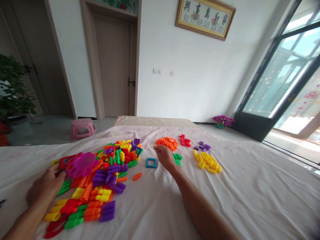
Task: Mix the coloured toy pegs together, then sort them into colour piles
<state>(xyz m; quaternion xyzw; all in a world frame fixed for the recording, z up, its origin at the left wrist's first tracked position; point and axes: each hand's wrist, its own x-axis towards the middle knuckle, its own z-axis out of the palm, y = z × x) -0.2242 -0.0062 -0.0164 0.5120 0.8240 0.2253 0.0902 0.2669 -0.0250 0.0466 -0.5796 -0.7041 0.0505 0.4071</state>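
Observation:
My left hand is at the left edge of a mixed heap of plastic building pieces, its fingers curled beside a magenta flower-shaped piece. Whatever those fingers grip is hidden. Farther right, my right hand is pinched closed at the near side of a pile of orange pieces; I cannot make out what is between the fingertips. Partly behind its wrist lie green pieces. Between the hands are a blue square frame and a single orange piece.
Yellow pieces, purple pieces and red pieces lie in separate groups at the right. Joined rows of coloured pieces lie at the near left. A pale cloth covers the surface. A pink stool stands beyond.

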